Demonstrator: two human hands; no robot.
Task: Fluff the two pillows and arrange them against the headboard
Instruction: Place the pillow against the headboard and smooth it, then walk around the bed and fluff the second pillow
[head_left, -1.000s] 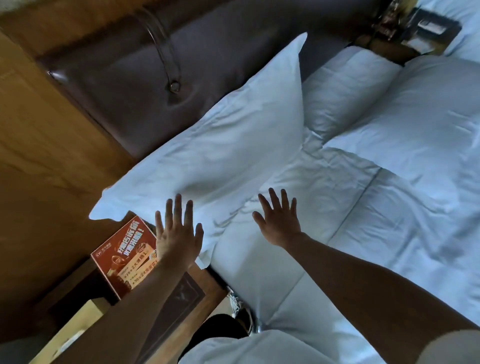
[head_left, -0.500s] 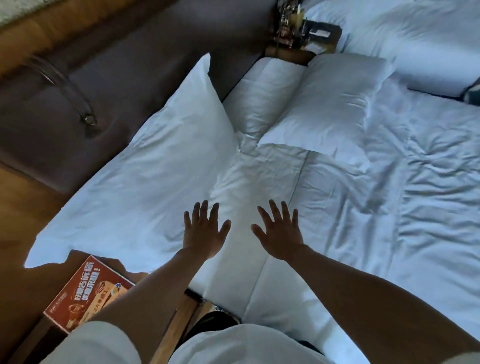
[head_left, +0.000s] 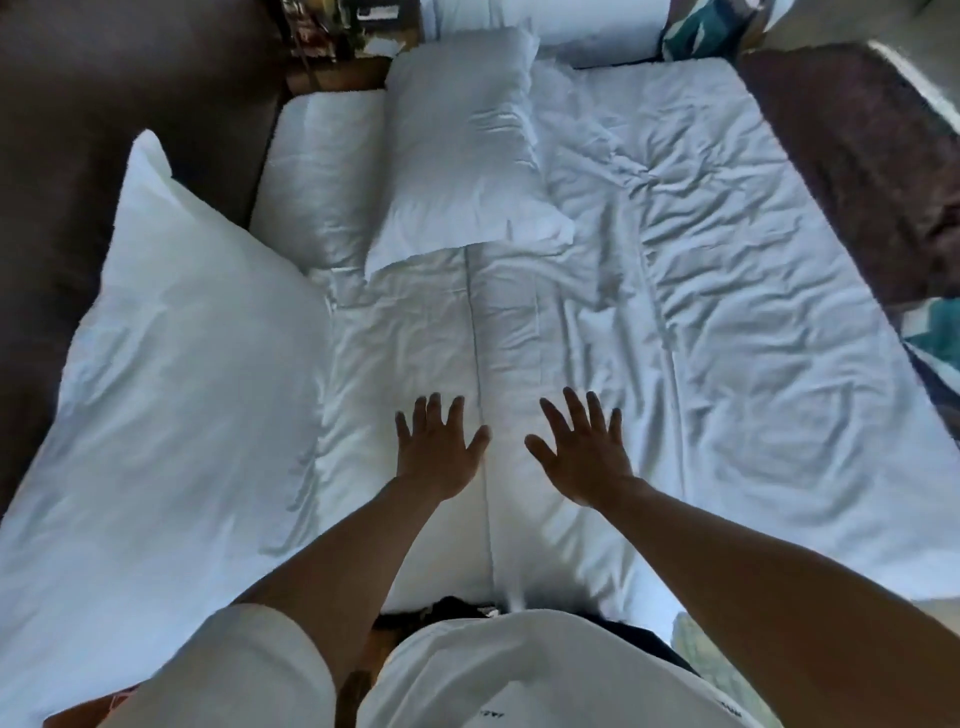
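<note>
White, creased pillow (head_left: 171, 364) against headboard (head_left: 62, 171)

Both hands have moved off the near pillow (head_left: 171, 395): the left hand (head_left: 436, 452) and right hand (head_left: 582, 457) now hover spread over the wrinkled sheet (head_left: 753, 322), and the view has swung right across the bed

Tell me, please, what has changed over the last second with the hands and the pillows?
The left hand moved right, off the near pillow onto the duvet, beside the right hand. The view swung right as well. Both hands stayed open, holding nothing; the near pillow still leans on the headboard, and the far pillow still lies flat.
</note>
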